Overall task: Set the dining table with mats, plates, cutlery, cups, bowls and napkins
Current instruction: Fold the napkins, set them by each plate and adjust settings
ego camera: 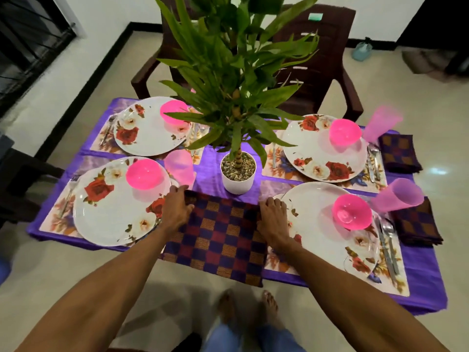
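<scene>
With the white plant pot as the dial's centre, the plant spreads its leaves over part of the pink bowl at 10 o'clock. It also covers the cutlery beside that far-left plate, which is too smeared to tell apart. At 8 o'clock a fork left of the near-left plate is blurred, and a pink cup stands between that plate and the pot. At 6 o'clock the checked napkin lies spread on the purple-covered bench between the two near plates, its near edge hanging past the bench's rim. The left hand has its grip closed on the napkin's far-left corner, fingers curled over the cloth. The right hand has its grip closed narrow on the far-right corner, knuckles bent, and covers the rim of the near-right plate. Both thumbs are out of sight, so how far they reach under the cloth cannot be told. At 4 o'clock a knife and spoon run together in a blur beside a folded napkin. At 1 o'clock a green tag on the chair back is too blurred to read.
</scene>
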`<state>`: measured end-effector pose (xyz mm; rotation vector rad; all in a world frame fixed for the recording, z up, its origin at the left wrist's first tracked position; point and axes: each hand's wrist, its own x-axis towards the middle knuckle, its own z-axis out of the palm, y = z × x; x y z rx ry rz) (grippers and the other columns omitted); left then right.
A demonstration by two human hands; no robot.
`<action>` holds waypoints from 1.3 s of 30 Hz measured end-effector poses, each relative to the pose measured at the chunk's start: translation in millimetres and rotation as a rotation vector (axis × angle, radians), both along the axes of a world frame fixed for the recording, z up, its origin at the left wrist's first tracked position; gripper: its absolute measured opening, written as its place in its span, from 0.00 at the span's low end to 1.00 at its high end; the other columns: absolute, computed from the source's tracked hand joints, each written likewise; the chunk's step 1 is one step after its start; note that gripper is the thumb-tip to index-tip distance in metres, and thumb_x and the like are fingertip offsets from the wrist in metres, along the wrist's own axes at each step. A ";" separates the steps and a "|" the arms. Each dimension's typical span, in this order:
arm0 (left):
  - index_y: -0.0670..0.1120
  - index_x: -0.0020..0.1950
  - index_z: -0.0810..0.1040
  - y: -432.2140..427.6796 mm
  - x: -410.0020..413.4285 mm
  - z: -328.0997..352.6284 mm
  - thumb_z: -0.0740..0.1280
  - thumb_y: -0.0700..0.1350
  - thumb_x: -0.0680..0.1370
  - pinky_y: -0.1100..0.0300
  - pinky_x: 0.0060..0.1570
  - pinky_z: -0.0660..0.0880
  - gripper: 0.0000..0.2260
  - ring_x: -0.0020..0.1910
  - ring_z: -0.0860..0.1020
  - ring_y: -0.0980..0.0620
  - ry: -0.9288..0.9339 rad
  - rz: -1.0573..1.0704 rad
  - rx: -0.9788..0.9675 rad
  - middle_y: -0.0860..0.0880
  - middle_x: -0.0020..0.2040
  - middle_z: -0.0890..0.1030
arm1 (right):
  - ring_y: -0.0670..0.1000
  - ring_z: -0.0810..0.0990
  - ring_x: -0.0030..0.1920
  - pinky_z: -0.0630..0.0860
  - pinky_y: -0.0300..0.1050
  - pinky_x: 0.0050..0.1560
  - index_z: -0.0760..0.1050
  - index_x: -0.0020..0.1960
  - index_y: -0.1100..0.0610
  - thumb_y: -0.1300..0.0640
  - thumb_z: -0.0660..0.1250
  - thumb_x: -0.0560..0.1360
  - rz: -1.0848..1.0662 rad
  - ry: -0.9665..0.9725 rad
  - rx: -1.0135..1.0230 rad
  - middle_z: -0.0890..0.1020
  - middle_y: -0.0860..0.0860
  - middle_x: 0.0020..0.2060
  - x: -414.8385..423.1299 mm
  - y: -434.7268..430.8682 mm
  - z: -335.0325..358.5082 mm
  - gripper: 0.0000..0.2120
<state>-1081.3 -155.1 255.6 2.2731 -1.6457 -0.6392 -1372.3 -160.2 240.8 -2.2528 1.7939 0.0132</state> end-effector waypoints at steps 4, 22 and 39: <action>0.45 0.52 0.82 5.9 12.9 5.7 0.77 0.45 0.71 0.47 0.49 0.74 0.11 0.54 0.74 0.41 -0.012 0.027 -0.066 0.41 0.52 0.77 | 0.54 0.77 0.53 0.74 0.53 0.62 0.77 0.57 0.55 0.63 0.71 0.72 -0.137 -0.250 -0.022 0.81 0.53 0.54 1.1 4.8 9.8 0.14; 0.35 0.52 0.80 67.3 -88.0 118.0 0.77 0.31 0.69 0.53 0.43 0.83 0.13 0.44 0.82 0.44 1.002 0.066 -0.295 0.35 0.47 0.84 | 0.57 0.85 0.44 0.83 0.59 0.50 0.84 0.43 0.54 0.63 0.75 0.68 -0.498 -1.253 0.047 0.86 0.51 0.39 -14.3 58.9 127.0 0.06; 0.46 0.59 0.81 88.6 -205.9 139.1 0.67 0.40 0.80 0.58 0.46 0.79 0.09 0.48 0.84 0.50 1.270 0.077 -0.249 0.47 0.50 0.86 | 0.57 0.86 0.52 0.81 0.55 0.56 0.85 0.54 0.61 0.70 0.71 0.73 -0.375 -1.486 0.143 0.87 0.56 0.48 -48.8 82.8 154.1 0.11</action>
